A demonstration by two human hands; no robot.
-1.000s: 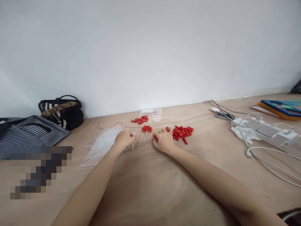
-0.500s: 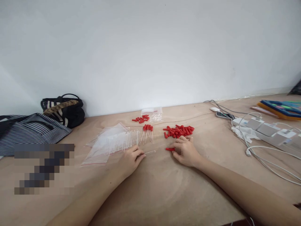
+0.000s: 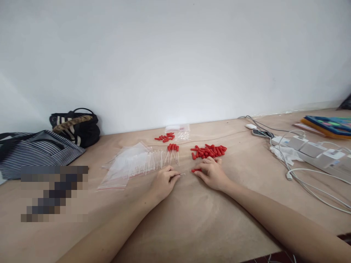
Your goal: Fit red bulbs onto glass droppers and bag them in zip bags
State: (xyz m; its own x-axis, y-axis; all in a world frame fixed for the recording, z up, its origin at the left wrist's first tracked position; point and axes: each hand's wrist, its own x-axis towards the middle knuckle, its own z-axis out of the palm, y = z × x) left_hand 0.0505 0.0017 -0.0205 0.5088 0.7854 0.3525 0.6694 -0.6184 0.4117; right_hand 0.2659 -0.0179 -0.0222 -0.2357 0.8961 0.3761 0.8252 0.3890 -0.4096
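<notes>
My left hand (image 3: pixel 162 182) pinches a thin pale stick (image 3: pixel 182 174), whose tip points right. Across a small gap, my right hand (image 3: pixel 213 174) holds a red rubber piece (image 3: pixel 196 170) between thumb and fingers, its end pointing left. Just behind my right hand lies a pile of red pieces (image 3: pixel 210 151). Several sticks with red tops (image 3: pixel 173 147) lie side by side behind my left hand. To their left, a row of bare pale sticks (image 3: pixel 149 161) rests partly on clear plastic bags (image 3: pixel 117 171).
At the back are a few red pieces (image 3: pixel 165 137) and a clear bag of sticks (image 3: pixel 182 134). Striped bag (image 3: pixel 41 151) and black bag (image 3: pixel 85 131) stand left. A power strip (image 3: pixel 315 151), white cables (image 3: pixel 309 186), tissue (image 3: pixel 286 155) and a blue-orange item (image 3: pixel 329 126) lie right.
My left hand has moved right with the stick, and less of the stick sticks out. My right hand has shifted slightly left with the red piece. The gap between them is smaller.
</notes>
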